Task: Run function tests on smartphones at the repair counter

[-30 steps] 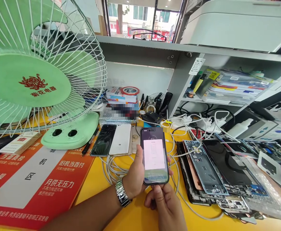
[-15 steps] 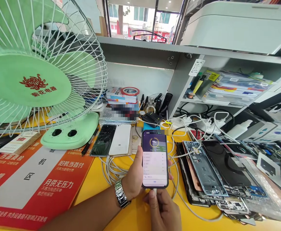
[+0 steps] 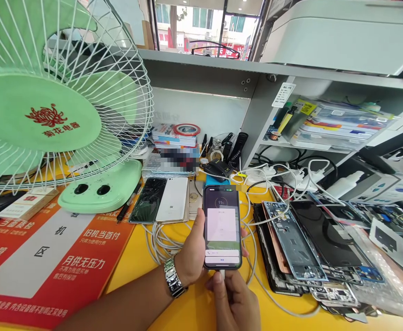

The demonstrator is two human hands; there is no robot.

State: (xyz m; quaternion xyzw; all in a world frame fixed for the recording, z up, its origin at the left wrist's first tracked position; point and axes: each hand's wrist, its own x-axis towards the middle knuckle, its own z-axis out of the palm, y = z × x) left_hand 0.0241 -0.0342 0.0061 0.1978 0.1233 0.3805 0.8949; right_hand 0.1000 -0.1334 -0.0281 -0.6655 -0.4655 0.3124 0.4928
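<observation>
A smartphone in a dark case is upright in my left hand, thumb along its left edge and fingertips showing at the right. Its lit screen has a pale pop-up box over a dimmed page reading 91%. Below the phone, my right hand pinches a white charging cable plug at the bottom edge; whether it is fully seated I cannot tell. Behind my left wrist lie a cracked black phone and a white phone, side by side on the yellow table.
A green fan stands at the left over a red and white mat. Several phone frames and screens are stacked at the right. White cables loop behind my hands. A grey shelf crosses the back.
On the phone's screen, the white list has given way to a pale pop-up box over a dimmed page. Both hands keep the same hold and place.
</observation>
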